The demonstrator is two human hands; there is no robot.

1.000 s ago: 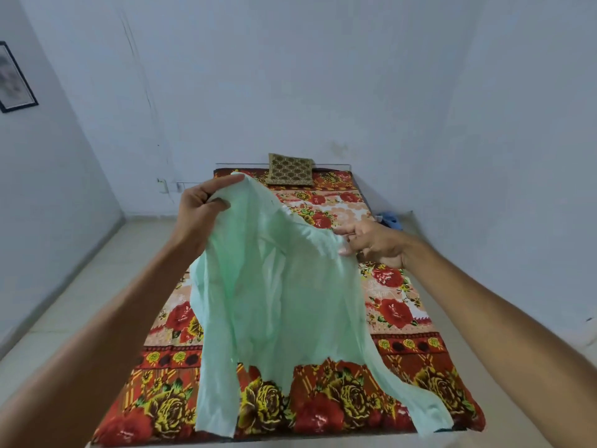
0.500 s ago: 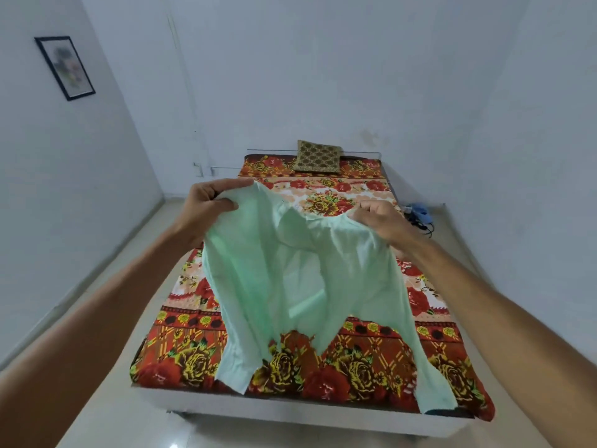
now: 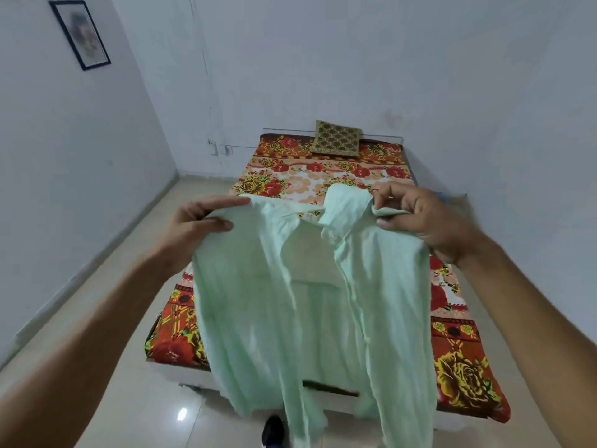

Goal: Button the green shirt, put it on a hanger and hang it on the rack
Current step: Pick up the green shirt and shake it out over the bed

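The pale green shirt (image 3: 258, 302) hangs in the air in front of me, over the near end of the bed. Its front is open, the collar at the top and the two front panels hanging apart. My left hand (image 3: 197, 227) pinches the left shoulder between thumb and fingers. My right hand (image 3: 423, 218) grips the right shoulder beside the collar. The sleeves and hem dangle down past the bed's edge. No hanger or rack is in view.
A bed (image 3: 465, 367) with a red floral cover stands ahead, a patterned cushion (image 3: 336, 139) at its far end. White walls close in left and right, with a framed picture (image 3: 80, 33) on the left wall. Tiled floor (image 3: 135, 383) lies to the left.
I have stepped back from the bed and lifted the shirt. It now hangs spread by both shoulders with the open front showing, where before it was bunched and draped.
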